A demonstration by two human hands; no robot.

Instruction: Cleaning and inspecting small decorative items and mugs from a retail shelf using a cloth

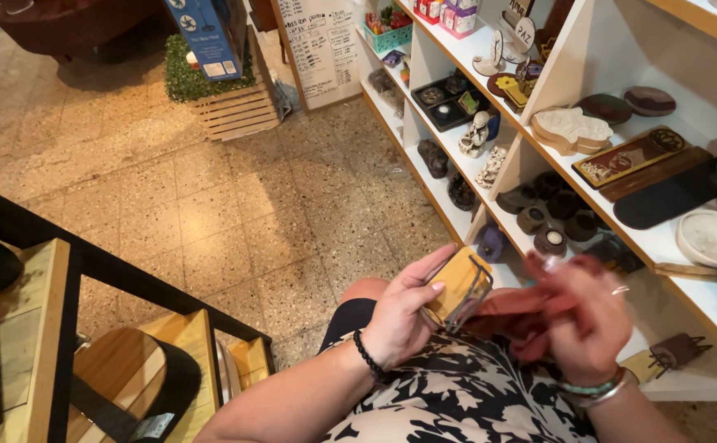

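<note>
Wooden block (457, 283), a small tan piece with a dark wire frame round it, sat in the left hand (408, 316), gripped between thumb and curled fingers just above the person's lap. In the head view the right hand (576, 316) was blurred with motion just right of the block; whether it was clenched or loose I could not tell, nor whether it touched the block. A reddish-brown shape lay between the two hands, too smeared to name. As a judgement, the step in hand was handling or inspecting the block, and any next move would call for a steady hold by the left hand while the right found the wire frame.

Around them, white shelves (678, 246) on the right carried dark round holders (539, 217), a flat oval dish (713, 238) and a pale carved figure (475, 135). A wooden crate (235, 111) stood far off on the speckled floor (235, 213). Near left stood a wooden stand (38, 328). The shelf edge was close to the right hand and could hamper it.
</note>
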